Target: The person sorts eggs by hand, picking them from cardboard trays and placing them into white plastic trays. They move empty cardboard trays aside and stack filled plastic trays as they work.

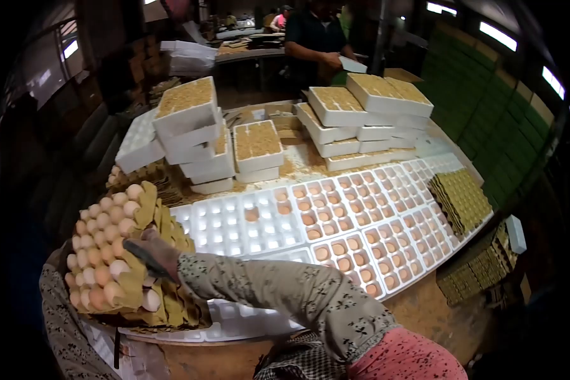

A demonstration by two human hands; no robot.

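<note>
A cardboard egg tray (133, 288) full of pale brown and white eggs (101, 237) is tilted at the left, against a stack of similar trays (177, 310). My right hand (155, 254), dark at the fingers, reaches across and grips the right edge of this tray. My left sleeve (60, 297) runs up along the tray's left side; the left hand itself is hidden behind the tray. Beside the stack lie white foam trays with rows of hollows. The nearer foam tray (216, 228) shows bare hollows, while other foam trays (326, 209) to the right hold eggs.
White foam boxes (193, 136) topped with tan husk-like filling are stacked at the back left, more boxes (386, 104) at the back right. Stacked cardboard trays (462, 199) stand at the table's right end. Beyond the table a person (320, 47) holds a white piece.
</note>
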